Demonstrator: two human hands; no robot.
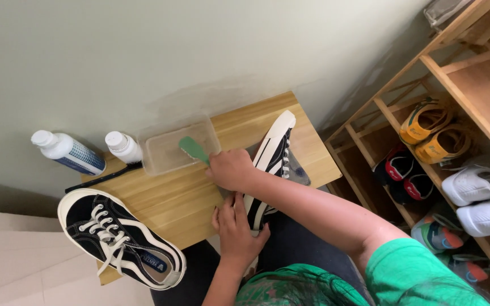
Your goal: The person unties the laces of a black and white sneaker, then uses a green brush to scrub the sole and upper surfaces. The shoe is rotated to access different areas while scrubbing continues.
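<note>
A black and white sneaker (274,148) lies on its side on a small wooden table (177,198), with a grey cloth (300,171) under it. My right hand (231,169) is shut on a green brush (193,149) and rests against the sneaker's side. The brush's free end points up over a clear plastic tub (165,156). My left hand (236,225) grips the sneaker's heel end near the table's front edge. The matching sneaker (120,238) sits upright, laces up, on the table's left front corner.
Two white bottles (66,152) (123,147) stand against the wall at the table's back left, with a thin black brush (103,177) lying beside them. A wooden shoe rack (472,85) at the right holds yellow sandals (435,127), white sneakers (477,198) and other shoes.
</note>
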